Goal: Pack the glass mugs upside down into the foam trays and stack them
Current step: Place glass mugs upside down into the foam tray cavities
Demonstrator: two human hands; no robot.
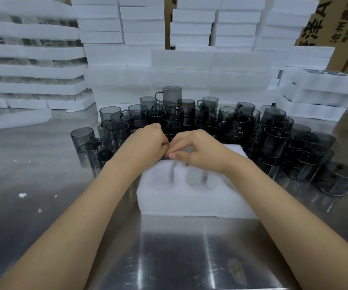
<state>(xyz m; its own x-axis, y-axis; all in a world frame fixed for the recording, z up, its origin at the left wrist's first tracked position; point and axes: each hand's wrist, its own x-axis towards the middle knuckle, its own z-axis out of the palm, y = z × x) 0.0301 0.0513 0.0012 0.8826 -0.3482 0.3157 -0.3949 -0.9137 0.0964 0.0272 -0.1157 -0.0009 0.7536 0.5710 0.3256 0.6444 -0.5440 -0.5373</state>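
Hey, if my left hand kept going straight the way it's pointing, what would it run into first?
Probably the right hand: the left hand aims forward and rightward, and their fingers look to be touching. Just behind them stand grey glass mugs.

Both bare forearms reach forward from the near edge of the worktop (43, 176) and converge. The left hand (148, 143) and right hand (202, 149) meet, palms down, fingers (186, 141) curled inward and touching; their grip is hidden.

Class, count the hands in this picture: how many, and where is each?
2. The left hand and the right hand meet over the far side of the foam tray. None looks hidden.
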